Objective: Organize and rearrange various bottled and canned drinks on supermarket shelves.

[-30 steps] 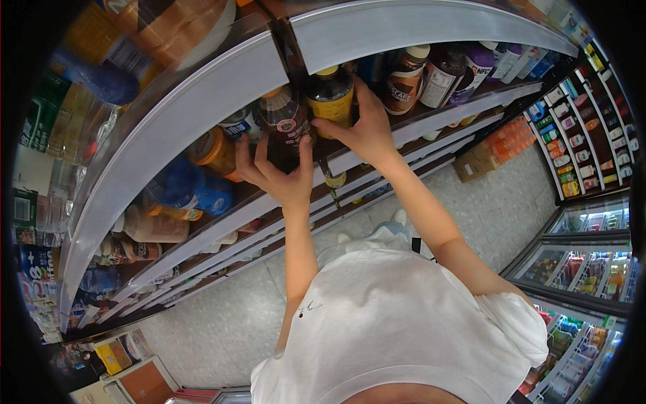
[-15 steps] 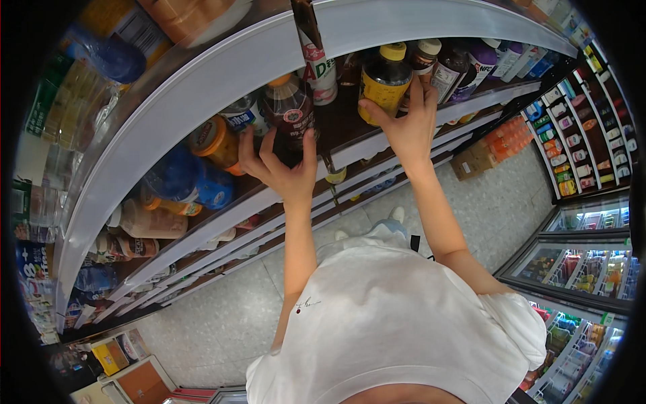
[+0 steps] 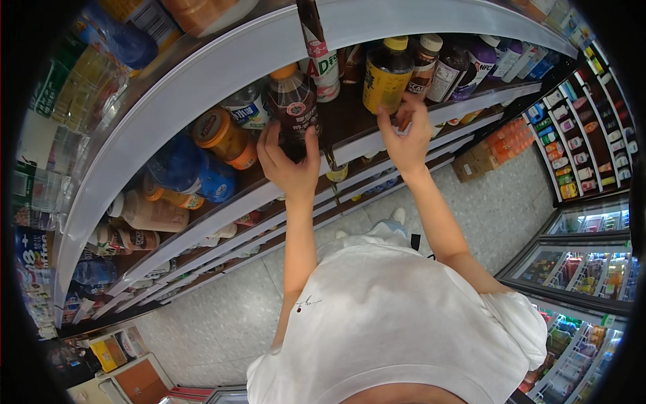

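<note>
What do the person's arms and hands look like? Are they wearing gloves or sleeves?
No gloves: the left hand and right hand are bare, with no rings or watch showing. Both forearms are bare too. A white short-sleeved shirt with a small dark mark covers the shoulders.

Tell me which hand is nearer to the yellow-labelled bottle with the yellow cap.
Right. The right hand sits just below the yellow-labelled bottle, fingertips at its base. The left hand is farther left, wrapped around the dark bottle with the orange cap.
</note>
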Demonstrator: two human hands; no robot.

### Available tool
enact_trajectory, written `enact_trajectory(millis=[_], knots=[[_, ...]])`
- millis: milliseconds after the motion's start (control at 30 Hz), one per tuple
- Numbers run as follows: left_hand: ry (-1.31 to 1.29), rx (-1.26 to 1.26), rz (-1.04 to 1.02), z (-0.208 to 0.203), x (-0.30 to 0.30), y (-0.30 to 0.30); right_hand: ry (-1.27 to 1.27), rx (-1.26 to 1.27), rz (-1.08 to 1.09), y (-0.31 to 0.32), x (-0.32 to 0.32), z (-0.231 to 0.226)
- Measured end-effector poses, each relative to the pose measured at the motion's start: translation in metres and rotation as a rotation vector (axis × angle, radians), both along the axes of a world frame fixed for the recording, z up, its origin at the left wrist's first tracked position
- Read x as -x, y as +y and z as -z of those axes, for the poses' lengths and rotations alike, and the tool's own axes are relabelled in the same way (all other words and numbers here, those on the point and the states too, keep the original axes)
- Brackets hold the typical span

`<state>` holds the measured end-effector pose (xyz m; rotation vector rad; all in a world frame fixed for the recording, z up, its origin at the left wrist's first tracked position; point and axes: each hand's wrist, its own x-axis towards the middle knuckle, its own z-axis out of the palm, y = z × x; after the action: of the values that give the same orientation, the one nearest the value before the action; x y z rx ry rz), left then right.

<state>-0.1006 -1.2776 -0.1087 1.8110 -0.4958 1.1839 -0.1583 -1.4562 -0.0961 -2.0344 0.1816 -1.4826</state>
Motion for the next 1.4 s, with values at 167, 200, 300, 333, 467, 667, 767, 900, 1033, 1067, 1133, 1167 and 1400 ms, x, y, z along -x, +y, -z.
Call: enact_trajectory(millis=[167,200,300,333,467,667,767,900,1033,1067,1133,1167,1400], knots=[[0.148,0.093,0.104,-0.011,0.012,-0.005,0.174,-0.101,-0.263,0.007,-0.003,0.012],[0.173,0.113,0.113,-0.012,0.012,-0.005,0.145,-0.067,-0.242,0.008,-0.005,0.014],[0.221,0.162,0.131,-0.014,0.015,-0.006,0.119,-0.168,-0.24,0.008,-0.008,0.016],[0.223,0.163,0.126,-0.016,0.017,-0.007,0.122,-0.168,-0.245,0.006,-0.007,0.016],[0.226,0.16,0.117,-0.026,0.02,-0.007,0.156,-0.262,-0.286,0.006,-0.007,0.012],[0.184,0.05,0.096,-0.029,0.01,-0.005,0.169,-0.266,-0.272,0.005,-0.007,0.011],[0.247,0.093,0.185,-0.028,0.014,-0.011,0.167,-0.257,-0.273,0.006,-0.007,0.01],[0.315,0.121,0.325,-0.03,0.024,-0.034,0.159,-0.254,-0.261,0.006,-0.007,0.012],[0.354,0.085,0.393,-0.027,0.017,-0.052,0.144,-0.262,-0.29,0.003,-0.005,0.013],[0.341,0.03,0.356,-0.028,0.014,-0.052,0.182,-0.267,-0.287,0.002,-0.004,0.012],[0.34,0.03,0.355,-0.024,0.007,-0.053,0.217,-0.273,-0.283,0.001,-0.003,0.01],[0.339,0.031,0.35,-0.022,0.005,-0.052,0.225,-0.261,-0.292,0.002,-0.002,0.01],[-0.111,-0.01,-0.005,-0.031,0.007,-0.022,0.211,-0.224,-0.302,0.002,-0.002,0.011]])
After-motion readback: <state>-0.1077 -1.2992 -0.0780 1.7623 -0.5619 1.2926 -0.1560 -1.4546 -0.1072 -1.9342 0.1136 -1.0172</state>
